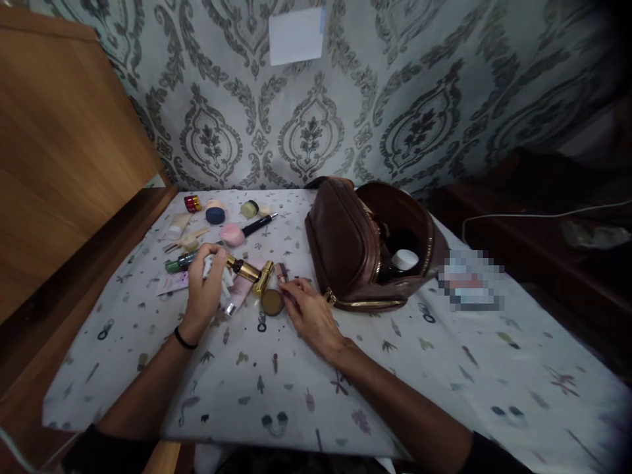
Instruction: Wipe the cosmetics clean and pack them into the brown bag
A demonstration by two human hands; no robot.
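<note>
Tube, small and mauve, right at the fingertips of the right hand! It's on the printed cloth between the gold tube and the brown bag, long axis running away from the body, far end tipped slightly left. Those right fingers are bent together at its near end; whether they grip it, I can't tell. Across to the left hand, curled closed around something white. Beside it, a dark bottle lies aslant, roughly left to right. Lettering on the containers? Too small to read.
</note>
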